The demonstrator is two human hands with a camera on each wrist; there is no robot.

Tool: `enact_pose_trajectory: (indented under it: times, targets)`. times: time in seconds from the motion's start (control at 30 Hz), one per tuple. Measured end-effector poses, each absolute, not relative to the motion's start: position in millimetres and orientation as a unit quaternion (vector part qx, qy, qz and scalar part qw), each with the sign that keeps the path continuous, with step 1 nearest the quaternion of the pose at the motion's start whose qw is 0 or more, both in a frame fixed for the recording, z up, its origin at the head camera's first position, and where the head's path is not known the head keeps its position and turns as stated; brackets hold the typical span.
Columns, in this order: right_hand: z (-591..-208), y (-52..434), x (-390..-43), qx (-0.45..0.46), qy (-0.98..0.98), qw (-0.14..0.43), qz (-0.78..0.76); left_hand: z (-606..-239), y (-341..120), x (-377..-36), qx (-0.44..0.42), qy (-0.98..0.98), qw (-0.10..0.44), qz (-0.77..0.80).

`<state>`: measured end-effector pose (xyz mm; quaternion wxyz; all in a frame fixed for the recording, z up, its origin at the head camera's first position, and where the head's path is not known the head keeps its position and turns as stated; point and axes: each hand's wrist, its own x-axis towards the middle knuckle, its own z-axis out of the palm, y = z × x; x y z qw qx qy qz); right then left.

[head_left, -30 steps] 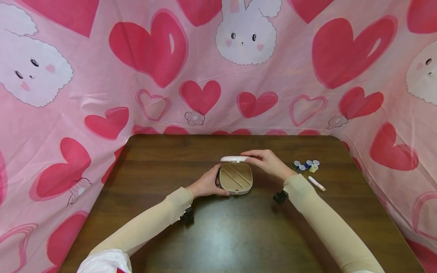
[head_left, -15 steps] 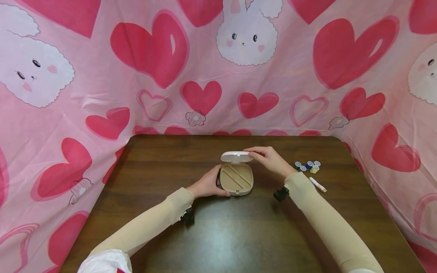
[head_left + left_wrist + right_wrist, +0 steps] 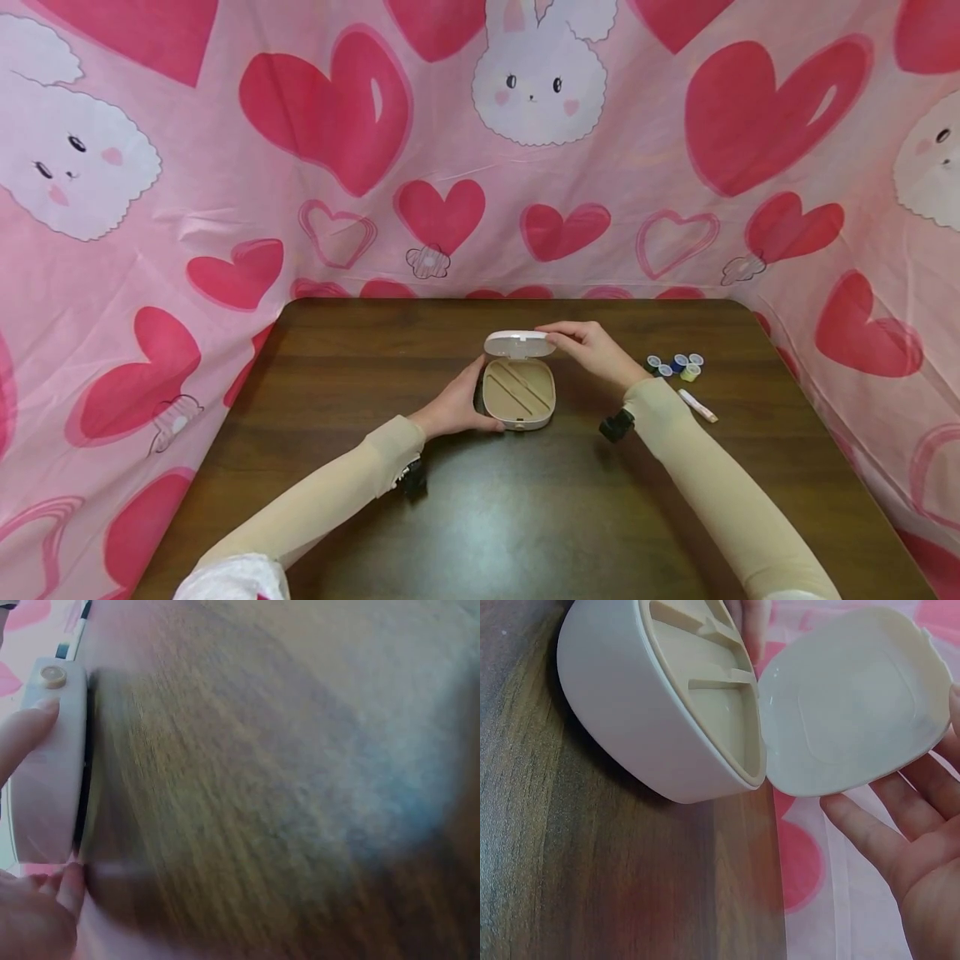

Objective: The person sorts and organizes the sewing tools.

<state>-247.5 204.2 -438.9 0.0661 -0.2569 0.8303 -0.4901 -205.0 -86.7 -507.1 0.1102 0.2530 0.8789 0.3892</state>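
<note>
At bench centre: white case [image 3: 519,392] open, both hands on it.

Case sits mid-bench [image 3: 375,350], tan ribbed tray facing up, lid [image 3: 520,343] hinged up at the far edge; long axis runs roughly near-to-far. Left hand [image 3: 457,404] grips the base from its left side, fingers curled round the wall. Right hand [image 3: 592,350] reaches in from the right, fingers w/ thumb pinching the lid's far-right rim, so lid lies just left of that hand; right is the nearer one to it. Right wrist cam shows lid's inner face [image 3: 851,701] and tray ribs [image 3: 705,675] close up; head cam doesn't. Left wrist cam shows a round catch [image 3: 52,674] on the case side, rest blurred. Small paint pots [image 3: 675,364] & a pen [image 3: 697,405] lie well apart to the right.
</note>
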Motion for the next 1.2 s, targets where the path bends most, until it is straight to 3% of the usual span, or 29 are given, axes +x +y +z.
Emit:
enact_pose_trajectory:
  times: [0.5,1.2]
  targets:
    - [-444,203,-248,-0.254,0.826,0.061,-0.500,-506,-84,-204,0.236,0.858,0.145,0.432]
    - [-447,197,-262,-0.210,0.786,0.060,-0.578,-511,-81,-204,0.221,0.861,0.126,0.441]
